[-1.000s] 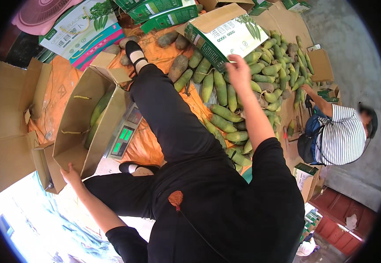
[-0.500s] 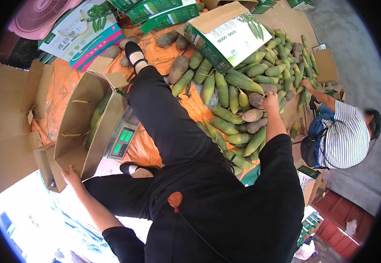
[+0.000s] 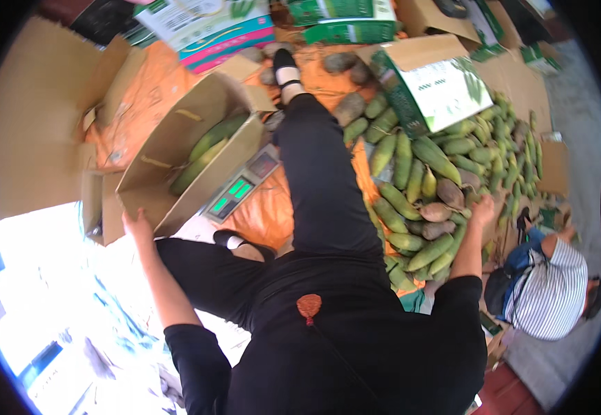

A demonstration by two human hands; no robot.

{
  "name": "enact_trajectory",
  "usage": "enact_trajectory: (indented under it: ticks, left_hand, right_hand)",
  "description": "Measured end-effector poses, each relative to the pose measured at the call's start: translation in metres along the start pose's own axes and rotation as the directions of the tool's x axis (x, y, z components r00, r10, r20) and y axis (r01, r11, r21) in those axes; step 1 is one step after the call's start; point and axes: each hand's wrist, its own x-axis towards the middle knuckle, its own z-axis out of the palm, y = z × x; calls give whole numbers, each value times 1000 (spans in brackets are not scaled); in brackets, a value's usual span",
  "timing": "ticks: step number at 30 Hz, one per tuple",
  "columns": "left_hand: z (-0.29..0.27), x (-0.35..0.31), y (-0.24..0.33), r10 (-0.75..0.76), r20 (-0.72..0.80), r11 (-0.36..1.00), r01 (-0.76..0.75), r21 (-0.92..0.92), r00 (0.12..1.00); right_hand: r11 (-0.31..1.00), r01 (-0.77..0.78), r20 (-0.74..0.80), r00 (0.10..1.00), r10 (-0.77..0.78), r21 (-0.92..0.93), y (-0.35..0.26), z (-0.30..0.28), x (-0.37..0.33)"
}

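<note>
My left hand (image 3: pixel 136 226) rests on the near edge of an open cardboard box (image 3: pixel 176 149) that stands on a digital scale (image 3: pixel 241 188) and holds a few long green fruits. My right hand (image 3: pixel 483 209) reaches down into a big pile of green mangoes (image 3: pixel 428 183) on an orange sheet, its fingers on the fruits at the pile's right side; whether it grips one cannot be made out. My black-trousered leg (image 3: pixel 317 187) stretches out between the box and the pile.
A person in a striped shirt (image 3: pixel 549 290) crouches at the right by the pile. Printed green-and-white cartons (image 3: pixel 439 83) and flattened cardboard (image 3: pixel 30 124) ring the orange sheet (image 3: pixel 272 214). Grey concrete floor lies far right.
My right hand has drawn back from the far side of the pile to its near right side. The view has tilted. My left hand stays on the box edge.
</note>
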Motion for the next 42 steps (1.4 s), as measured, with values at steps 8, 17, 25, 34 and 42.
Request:
enact_trajectory:
  ticks: [8, 17, 25, 34, 42]
  left_hand:
    - [-15, -8, -3, 5, -44, 999, -4, 39, 999]
    - [-24, -19, 21, 12, -47, 1000, -10, 27, 999]
    - [-24, -18, 21, -11, -27, 1000, 11, 19, 1000]
    - [-27, -21, 25, 10, -55, 1000, -12, -24, 998]
    - [-22, -20, 21, 61, -58, 991, -68, -116, 996]
  right_hand:
    - [863, -51, -221, 957, 186, 503, -132, -108, -23]
    - [531, 424, -339, 905, -255, 734, -306, -229, -56]
    - [-129, 499, -482, 686, -546, 857, -461, -289, -102]
    - [-322, 119, -343, 308, -887, 939, -610, -238, -226]
    - [-282, 344, -286, -40, -957, 896, -643, -179, -289]
